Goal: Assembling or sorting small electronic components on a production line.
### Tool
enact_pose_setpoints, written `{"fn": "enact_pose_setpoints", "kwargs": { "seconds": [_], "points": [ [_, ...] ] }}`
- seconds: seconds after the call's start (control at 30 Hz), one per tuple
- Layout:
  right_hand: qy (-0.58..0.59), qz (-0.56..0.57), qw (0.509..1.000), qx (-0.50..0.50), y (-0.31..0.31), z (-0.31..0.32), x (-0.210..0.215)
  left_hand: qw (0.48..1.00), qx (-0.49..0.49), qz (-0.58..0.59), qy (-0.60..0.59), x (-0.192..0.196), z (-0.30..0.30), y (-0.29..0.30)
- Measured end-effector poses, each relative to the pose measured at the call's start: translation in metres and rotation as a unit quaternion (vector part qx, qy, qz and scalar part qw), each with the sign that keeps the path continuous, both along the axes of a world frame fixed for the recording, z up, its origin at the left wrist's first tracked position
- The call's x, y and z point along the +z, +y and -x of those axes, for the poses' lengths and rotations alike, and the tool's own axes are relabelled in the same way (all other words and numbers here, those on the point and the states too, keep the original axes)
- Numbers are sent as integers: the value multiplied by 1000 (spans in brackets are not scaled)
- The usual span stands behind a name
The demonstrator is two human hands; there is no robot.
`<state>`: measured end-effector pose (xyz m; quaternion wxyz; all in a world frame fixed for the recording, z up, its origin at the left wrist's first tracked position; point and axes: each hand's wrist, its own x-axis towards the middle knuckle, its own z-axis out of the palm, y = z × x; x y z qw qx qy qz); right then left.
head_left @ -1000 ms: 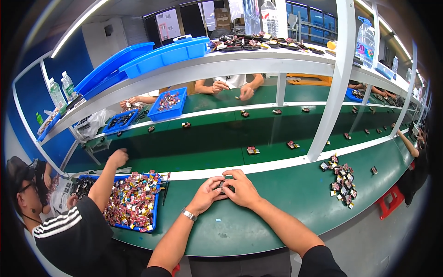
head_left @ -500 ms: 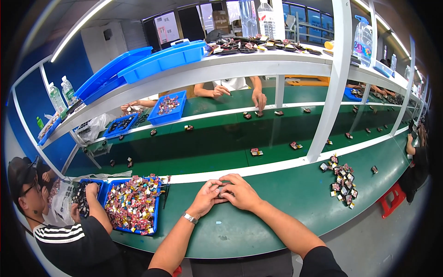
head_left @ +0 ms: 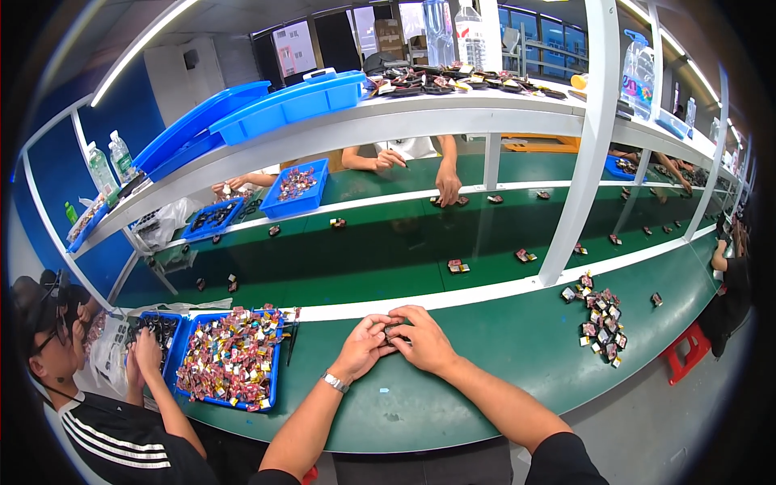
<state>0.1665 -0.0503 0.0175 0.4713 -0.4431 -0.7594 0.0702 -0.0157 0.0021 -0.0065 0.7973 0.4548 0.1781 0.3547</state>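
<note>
The small dark part (head_left: 394,330) is pinched between the left hand (head_left: 361,349) and right hand (head_left: 426,344), each grip curled nearly closed on it; uneven finger pressure could make it slip onto the green tabletop (head_left: 453,412) below.

The left hand (head_left: 361,352) and right hand (head_left: 424,341) are bare. Just behind the left one sits a silvery metal wristband (head_left: 335,381). Farther back from both, past bare forearms (head_left: 503,402), come plain black short sleeves (head_left: 564,461). Between these shows dark grey clothing (head_left: 420,469), perhaps trousers, cut off below.
</note>
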Motion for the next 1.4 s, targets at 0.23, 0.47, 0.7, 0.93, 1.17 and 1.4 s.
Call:
{"fn": "enact_pose_setpoints", "kwargs": {
  "seconds": [0.23, 0.47, 0.7, 0.93, 1.17, 1.4],
  "points": [
    [78, 83, 993, -2, -2, 3, -9, 1000, -1, -2, -6, 3, -2, -2],
    [99, 125, 987, -17, 0, 4, -15, 1000, 16, -7, 20, 1, -4, -2],
    [96, 95, 990, -36, -2, 8, -18, 1000, 20, -3, 3, 2, -3, -3],
    [113, 102, 988, -16, 0, 11, -16, 999, 34, -27, -2, 0, -3, -3],
    [96, 94, 991, -20, -4, 12, -17, 998, 46, -32, 8, -2, -5, -4],
    [105, 10, 993, -58, 0, 14, -3, 999, 42, -13, 3, -4, -4, -2]
  ]
}}
